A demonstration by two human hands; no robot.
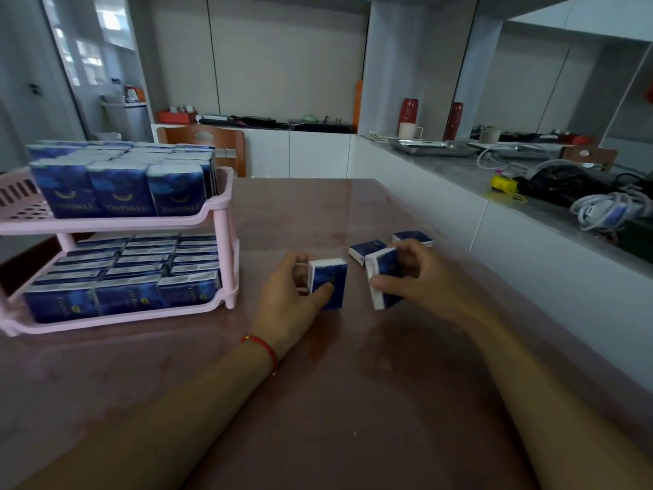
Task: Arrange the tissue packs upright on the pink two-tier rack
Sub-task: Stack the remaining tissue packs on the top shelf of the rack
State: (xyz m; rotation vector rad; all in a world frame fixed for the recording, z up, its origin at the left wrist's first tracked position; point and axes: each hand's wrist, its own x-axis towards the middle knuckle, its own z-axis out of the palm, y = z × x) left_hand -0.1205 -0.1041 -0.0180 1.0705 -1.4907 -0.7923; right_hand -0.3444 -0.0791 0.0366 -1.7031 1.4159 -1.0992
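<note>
left hand [293, 295] grips a blue tissue pack [329, 282] upright, long axis vertical, white end up. right hand [424, 277] grips a second pack [383, 277], tilted, white edge facing left. two loose packs [367, 250] lie flat just beyond on the glossy brown table [353, 383]. pink two-tier rack [212, 221] at left, both tiers holding upright packs. grey counter [459, 171] with cables at right.

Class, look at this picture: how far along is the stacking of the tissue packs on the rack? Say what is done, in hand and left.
Done: both tiers of the pink plastic two-tier rack hold rows of dark blue tissue packs, the lower tier full. In hand: the left hand grips one blue pack, the right hand another. Left: two loose blue packs lie flat on the reddish-brown table.
</note>
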